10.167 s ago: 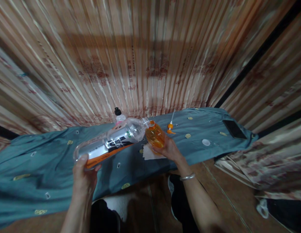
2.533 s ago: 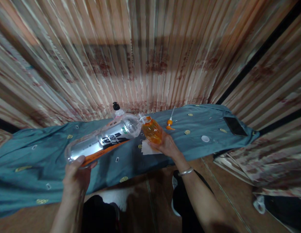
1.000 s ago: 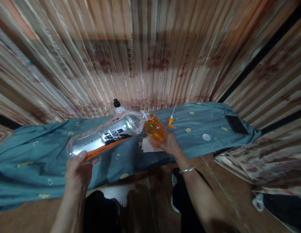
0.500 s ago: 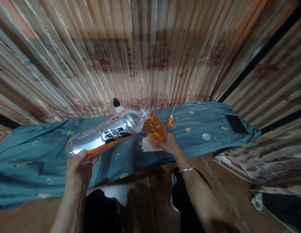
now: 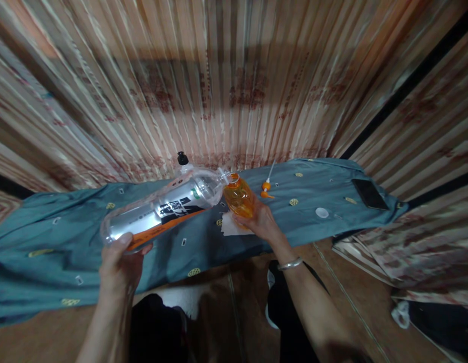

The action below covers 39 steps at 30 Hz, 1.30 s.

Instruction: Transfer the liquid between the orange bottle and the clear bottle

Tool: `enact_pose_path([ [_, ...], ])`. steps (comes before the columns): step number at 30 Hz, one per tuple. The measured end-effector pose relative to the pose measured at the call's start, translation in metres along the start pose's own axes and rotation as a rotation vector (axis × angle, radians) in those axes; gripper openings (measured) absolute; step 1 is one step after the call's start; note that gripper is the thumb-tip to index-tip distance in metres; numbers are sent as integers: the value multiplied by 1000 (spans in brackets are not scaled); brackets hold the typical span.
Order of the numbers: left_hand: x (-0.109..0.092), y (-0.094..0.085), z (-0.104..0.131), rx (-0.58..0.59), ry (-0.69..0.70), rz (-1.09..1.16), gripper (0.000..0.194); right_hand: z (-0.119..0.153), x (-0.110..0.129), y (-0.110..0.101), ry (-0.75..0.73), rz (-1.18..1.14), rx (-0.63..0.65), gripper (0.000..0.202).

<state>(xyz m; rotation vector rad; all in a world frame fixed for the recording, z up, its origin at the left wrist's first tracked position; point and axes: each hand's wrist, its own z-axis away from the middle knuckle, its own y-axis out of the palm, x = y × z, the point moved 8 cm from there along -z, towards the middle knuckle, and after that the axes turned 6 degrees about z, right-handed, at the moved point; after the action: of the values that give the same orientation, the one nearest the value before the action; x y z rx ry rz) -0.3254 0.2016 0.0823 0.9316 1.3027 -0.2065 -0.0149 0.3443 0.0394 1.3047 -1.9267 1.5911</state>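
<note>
My left hand grips the base end of a large clear bottle with a silver, black and orange label. The bottle is tipped almost on its side, its neck pointing right. That neck meets the open mouth of a small orange see-through bottle, which leans left in my right hand. Whether liquid passes between the two I cannot make out. Under the orange bottle lies a piece of white paper. An orange pump top with a clear tube rests on the cloth to the right.
A patterned teal cloth covers the narrow table. Behind the large bottle a black pump head sticks up. A round white disc and a dark phone lie at the right. Striped curtains hang close behind.
The large bottle has shifted very slightly left and down at its base. Both hands otherwise keep their hold, with the two bottle mouths still together.
</note>
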Motion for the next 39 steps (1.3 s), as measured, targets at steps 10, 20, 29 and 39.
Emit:
enact_pose_path([
  [10, -4, 6, 2, -7, 7, 5, 57, 0, -8, -1, -19, 29, -41, 84],
  [20, -5, 7, 0, 58, 43, 18, 66, 3, -11, -5, -15, 42, -25, 82],
  [29, -4, 6, 0, 61, 42, 19, 67, 6, -17, -2, 9, 32, -27, 83],
  [39, -7, 7, 1, 76, 67, 14, 66, 8, -15, -3, 12, 40, -14, 83],
])
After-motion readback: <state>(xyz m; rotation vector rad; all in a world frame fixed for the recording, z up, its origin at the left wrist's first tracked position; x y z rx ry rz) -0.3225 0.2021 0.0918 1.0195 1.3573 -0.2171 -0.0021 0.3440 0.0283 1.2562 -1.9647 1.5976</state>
